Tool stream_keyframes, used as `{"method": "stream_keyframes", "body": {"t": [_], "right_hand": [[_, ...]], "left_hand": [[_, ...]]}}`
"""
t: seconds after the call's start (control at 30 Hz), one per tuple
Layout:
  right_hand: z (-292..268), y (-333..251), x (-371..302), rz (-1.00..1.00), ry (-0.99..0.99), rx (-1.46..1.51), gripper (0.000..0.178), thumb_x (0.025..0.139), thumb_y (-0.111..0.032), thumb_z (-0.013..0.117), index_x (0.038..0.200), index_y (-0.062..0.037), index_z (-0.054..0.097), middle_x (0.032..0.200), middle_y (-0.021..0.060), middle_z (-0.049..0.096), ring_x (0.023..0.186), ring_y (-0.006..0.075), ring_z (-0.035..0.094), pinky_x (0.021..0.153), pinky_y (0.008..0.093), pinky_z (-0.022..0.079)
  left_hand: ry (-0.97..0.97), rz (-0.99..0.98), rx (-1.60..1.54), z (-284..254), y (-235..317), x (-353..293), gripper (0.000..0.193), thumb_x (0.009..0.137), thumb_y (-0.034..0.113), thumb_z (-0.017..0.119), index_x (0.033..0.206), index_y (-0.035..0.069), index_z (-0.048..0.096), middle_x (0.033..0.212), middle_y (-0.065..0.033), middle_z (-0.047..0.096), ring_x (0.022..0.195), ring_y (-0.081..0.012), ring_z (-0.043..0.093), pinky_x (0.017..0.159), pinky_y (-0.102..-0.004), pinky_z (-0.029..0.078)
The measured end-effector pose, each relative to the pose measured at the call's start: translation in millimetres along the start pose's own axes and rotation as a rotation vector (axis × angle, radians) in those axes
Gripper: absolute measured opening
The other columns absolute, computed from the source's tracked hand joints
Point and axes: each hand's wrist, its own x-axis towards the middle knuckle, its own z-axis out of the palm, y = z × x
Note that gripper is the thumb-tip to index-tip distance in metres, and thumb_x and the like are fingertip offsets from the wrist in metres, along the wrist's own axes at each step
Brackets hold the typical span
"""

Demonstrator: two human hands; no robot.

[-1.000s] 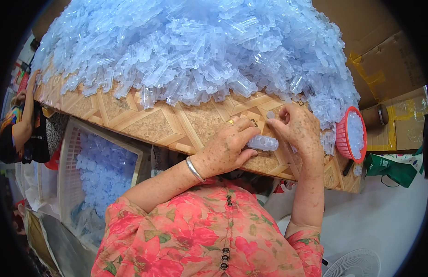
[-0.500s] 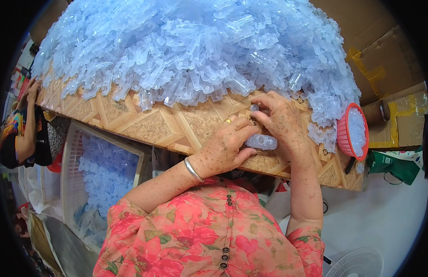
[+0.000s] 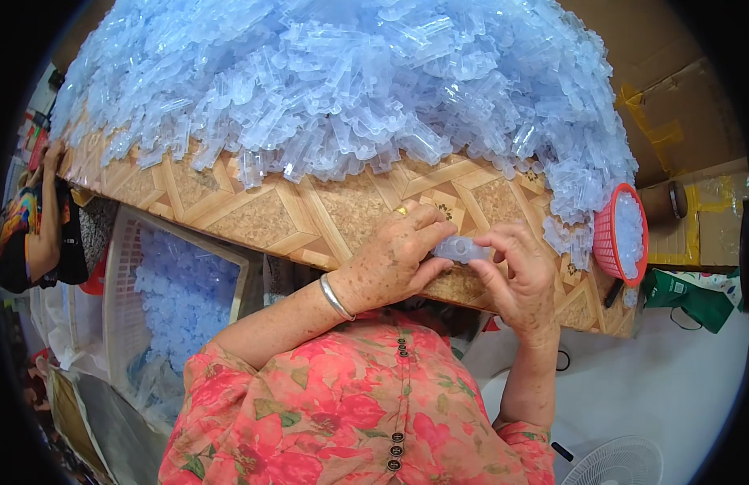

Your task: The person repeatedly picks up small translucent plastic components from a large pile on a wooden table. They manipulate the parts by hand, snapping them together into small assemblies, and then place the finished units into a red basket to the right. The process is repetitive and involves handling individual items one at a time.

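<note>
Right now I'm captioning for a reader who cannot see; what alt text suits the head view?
A left hand and a right hand together hold a small translucent plastic piece over a wood-patterned table. Beyond them spreads a large heap of pale-blue translucent pieces, and a red basket holding pale pieces sits at the right.

place: workshop, apparently | signs: heaped plastic parts (image 3: 350, 89), filled crate (image 3: 120, 279), taped cartons (image 3: 698, 113), co-worker (image 3: 44, 234)
</note>
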Motion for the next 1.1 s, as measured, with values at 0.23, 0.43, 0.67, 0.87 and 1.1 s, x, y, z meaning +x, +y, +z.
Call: {"method": "stream_keyframes", "body": {"t": [0.23,0.43,0.67,0.87,1.1], "right_hand": [[15,5,2,-0.126,0.016,-0.157,0.026,0.084,-0.008,0.081,0.108,-0.0061,0.071,0.107,0.0091,0.069,0.089,0.0281,0.071,0.072,0.0382,0.057],[14,1,7,-0.136,-0.046,-0.178,0.023,0.084,-0.009,0.08,0.103,-0.0044,0.068,0.106,0.0087,0.068,0.088,0.0289,0.071,0.072,0.0397,0.057],[8,-7,20,-0.203,-0.164,-0.276,0.023,0.085,-0.012,0.079,0.102,-0.0051,0.064,0.103,0.0083,0.064,0.087,0.0288,0.069,0.07,0.0397,0.056],[16,-2,7,-0.186,0.02,-0.269,0.032,0.084,-0.013,0.081,0.112,-0.0063,0.066,0.109,0.0085,0.065,0.089,0.0272,0.069,0.07,0.0399,0.055],[6,-3,-16,0.376,0.027,0.023,0.038,0.096,-0.024,0.075,0.128,-0.0052,0.067,0.075,0.0082,0.067,0.065,0.0198,0.066,0.064,0.0348,0.051]], "left_hand": [[-0.001,0.003,0.001,1,-2,0,0.042,0.081,0.014,0.082,0.119,0.002,0.068,0.114,-0.0159,0.066,0.103,-0.0375,0.064,0.085,-0.0457,0.053],[0.001,0.014,-0.033,2,-5,1,0.038,0.081,0.014,0.082,0.114,0.001,0.07,0.112,-0.017,0.069,0.099,-0.0383,0.065,0.082,-0.0456,0.054],[-0.055,-0.026,-0.032,0,-2,1,0.036,0.08,0.008,0.08,0.114,0.001,0.07,0.113,-0.0166,0.069,0.099,-0.0387,0.068,0.084,-0.0448,0.055],[0.011,0.042,-0.025,5,-4,2,0.035,0.083,0.014,0.078,0.113,0.002,0.066,0.105,-0.0147,0.062,0.099,-0.0373,0.062,0.085,-0.046,0.052],[0.036,-0.097,-0.051,-9,15,-4,0.044,0.088,0.021,0.079,0.124,0.001,0.064,0.118,-0.0184,0.066,0.101,-0.0396,0.068,0.083,-0.0466,0.054]]}}
